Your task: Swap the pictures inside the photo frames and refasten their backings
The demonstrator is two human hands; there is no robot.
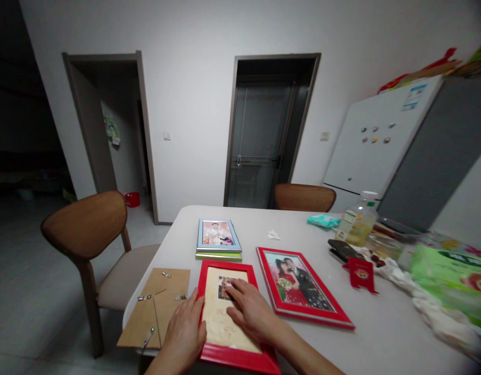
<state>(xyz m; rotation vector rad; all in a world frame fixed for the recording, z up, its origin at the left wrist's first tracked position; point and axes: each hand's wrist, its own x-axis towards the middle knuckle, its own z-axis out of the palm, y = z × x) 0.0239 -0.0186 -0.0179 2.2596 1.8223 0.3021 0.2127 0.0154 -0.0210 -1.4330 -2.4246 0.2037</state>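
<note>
A red picture frame [225,356] lies near the table's front edge, with a cream sheet [217,328] inside it. The sheet carries a small dark printed picture [224,292]. My left hand [185,325] grips the frame's left side, its fingers and thumb along the edge. Laid over the sheet is my right hand [250,310], fingers stretched out and fingertips touching the small picture; it holds nothing. To the left of the frame is a brown backing board [172,284] with metal clips. On the right lies another red picture frame [303,311] with a photo of two people.
Smaller blue [199,237] and green [219,256] frames are stacked farther back. At the right are a bottle [355,221], a dark wallet-like item [344,251], a red card [361,274] and a green tissue pack [447,281]. A wooden chair [86,221] stands at the left.
</note>
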